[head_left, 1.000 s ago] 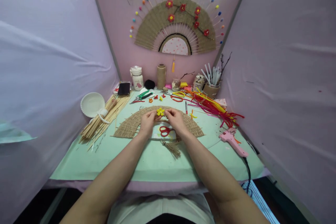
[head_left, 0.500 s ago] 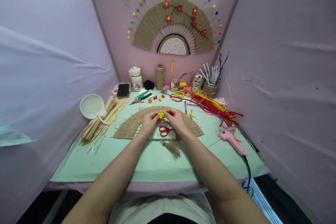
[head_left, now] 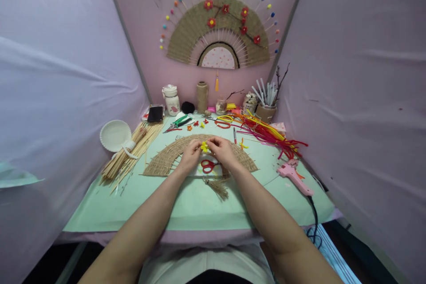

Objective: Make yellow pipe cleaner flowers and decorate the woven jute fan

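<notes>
My left hand and my right hand meet over the middle of the table, both pinching a small yellow pipe-cleaner flower. Under them lies a half-round woven straw fan on the green table. Red-handled scissors lie just below the hands, on the fan's white centre. A straw tassel lies nearer to me.
A bundle of bamboo sticks and a white paper plate lie at the left. Coloured pipe cleaners and a pink glue gun lie at the right. Green pliers, jars and a twine spool stand at the back. A finished fan hangs on the wall.
The hands stay together on the yellow flower, with only small finger movements. The view has shifted slightly.
</notes>
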Demonstrator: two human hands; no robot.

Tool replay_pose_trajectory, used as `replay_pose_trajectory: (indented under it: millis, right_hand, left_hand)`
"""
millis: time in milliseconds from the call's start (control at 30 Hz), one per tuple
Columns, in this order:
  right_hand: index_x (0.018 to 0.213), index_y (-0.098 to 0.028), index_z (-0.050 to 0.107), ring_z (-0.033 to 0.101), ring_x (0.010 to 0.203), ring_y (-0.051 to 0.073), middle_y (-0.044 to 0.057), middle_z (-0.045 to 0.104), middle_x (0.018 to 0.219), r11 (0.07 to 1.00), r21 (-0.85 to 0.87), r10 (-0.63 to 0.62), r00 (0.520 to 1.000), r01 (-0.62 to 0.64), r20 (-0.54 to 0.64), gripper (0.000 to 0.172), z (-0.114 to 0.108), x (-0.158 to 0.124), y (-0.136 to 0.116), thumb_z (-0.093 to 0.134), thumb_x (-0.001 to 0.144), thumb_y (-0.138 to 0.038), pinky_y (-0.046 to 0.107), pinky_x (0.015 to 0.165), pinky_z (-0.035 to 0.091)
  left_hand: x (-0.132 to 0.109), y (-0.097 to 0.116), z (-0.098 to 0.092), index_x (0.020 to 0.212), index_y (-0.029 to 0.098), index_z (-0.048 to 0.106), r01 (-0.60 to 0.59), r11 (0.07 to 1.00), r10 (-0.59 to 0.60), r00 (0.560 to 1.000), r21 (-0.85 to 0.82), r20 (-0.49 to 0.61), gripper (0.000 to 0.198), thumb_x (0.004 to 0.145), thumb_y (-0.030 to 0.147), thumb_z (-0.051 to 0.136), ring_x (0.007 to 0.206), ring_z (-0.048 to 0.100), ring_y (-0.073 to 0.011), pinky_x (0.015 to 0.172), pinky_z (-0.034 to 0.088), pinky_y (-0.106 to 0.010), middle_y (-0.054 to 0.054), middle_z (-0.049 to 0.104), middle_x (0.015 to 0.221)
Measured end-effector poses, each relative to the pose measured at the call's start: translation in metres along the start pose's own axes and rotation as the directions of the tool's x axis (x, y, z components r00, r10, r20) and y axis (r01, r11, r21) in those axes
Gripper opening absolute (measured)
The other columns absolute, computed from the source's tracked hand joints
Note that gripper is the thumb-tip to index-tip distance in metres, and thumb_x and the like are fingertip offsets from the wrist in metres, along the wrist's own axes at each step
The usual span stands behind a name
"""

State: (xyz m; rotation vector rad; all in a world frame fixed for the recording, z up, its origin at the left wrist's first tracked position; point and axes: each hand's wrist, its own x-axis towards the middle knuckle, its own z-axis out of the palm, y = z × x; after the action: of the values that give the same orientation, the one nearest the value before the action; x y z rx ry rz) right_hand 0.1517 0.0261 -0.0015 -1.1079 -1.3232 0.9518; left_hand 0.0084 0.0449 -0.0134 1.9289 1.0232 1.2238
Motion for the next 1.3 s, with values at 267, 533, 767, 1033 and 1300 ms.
replay_pose_trajectory:
  millis: [267, 533, 767, 1033, 1300]
  right_hand:
    - [0.075, -0.018, 0.061, 0.040, 0.048, 0.008, -0.005, 0.053, 0.057, 0.978, 0.173, 0.097, 0.986, -0.119, 0.133, 0.022, -0.003, 0.000, 0.004, 0.063, 0.069, -0.038, 0.021, 0.046, 0.030]
    - [0.072, -0.016, 0.063, 0.046, 0.053, 0.009, -0.002, 0.058, 0.062, 0.989, 0.127, 0.076, 0.997, -0.079, 0.035, 0.023, 0.003, -0.001, 0.003, 0.065, 0.067, -0.038, 0.021, 0.051, 0.036]
    - [0.091, -0.017, 0.066, 0.053, 0.060, 0.011, 0.003, 0.066, 0.077, 0.956, 0.248, 0.153, 0.987, -0.158, 0.038, 0.038, 0.002, 0.002, 0.005, 0.059, 0.072, -0.049, 0.023, 0.053, 0.042]
    - [0.078, -0.018, 0.065, 0.048, 0.057, 0.012, 0.000, 0.058, 0.064, 1.000, -0.016, 0.016, 1.000, -0.017, -0.018, 0.033, -0.001, -0.001, -0.002, 0.059, 0.074, -0.050, 0.023, 0.052, 0.038]
    - [0.070, -0.018, 0.059, 0.041, 0.050, 0.009, -0.002, 0.052, 0.059, 0.984, 0.140, 0.106, 0.993, -0.113, 0.061, 0.032, 0.002, 0.001, 0.007, 0.054, 0.076, -0.048, 0.022, 0.045, 0.029]
  left_hand:
    - [-0.003, 0.002, 0.001, 0.081, 0.016, 0.064, 0.169, 0.960, -0.162, 0.985, -0.222, 0.050, 0.015, 0.075, 0.024, 0.052, 0.077, 0.052, -0.0161, 0.072, 0.039, -0.025, -0.001, 0.061, 0.078]
    - [-0.003, 0.006, 0.004, 0.075, 0.016, 0.062, 0.188, 0.947, -0.193, 0.981, -0.260, 0.004, 0.012, 0.072, 0.024, 0.054, 0.072, 0.051, -0.0141, 0.069, 0.038, -0.024, 0.000, 0.060, 0.073]
    - [0.000, 0.000, 0.006, 0.083, 0.017, 0.061, 0.293, 0.799, -0.337, 0.941, -0.525, 0.012, 0.025, 0.066, 0.035, 0.063, 0.068, 0.053, -0.0126, 0.065, 0.040, -0.023, -0.001, 0.061, 0.076]
    - [0.001, 0.012, -0.001, 0.078, 0.015, 0.064, 0.312, 0.696, -0.411, 0.912, -0.646, -0.002, 0.025, 0.063, 0.034, 0.068, 0.067, 0.054, -0.0122, 0.060, 0.042, -0.023, -0.002, 0.063, 0.073]
    - [-0.001, 0.004, 0.004, 0.079, 0.016, 0.064, 0.289, 0.770, -0.345, 0.939, -0.569, 0.010, 0.020, 0.067, 0.031, 0.064, 0.068, 0.056, -0.0126, 0.063, 0.042, -0.023, -0.002, 0.063, 0.073]
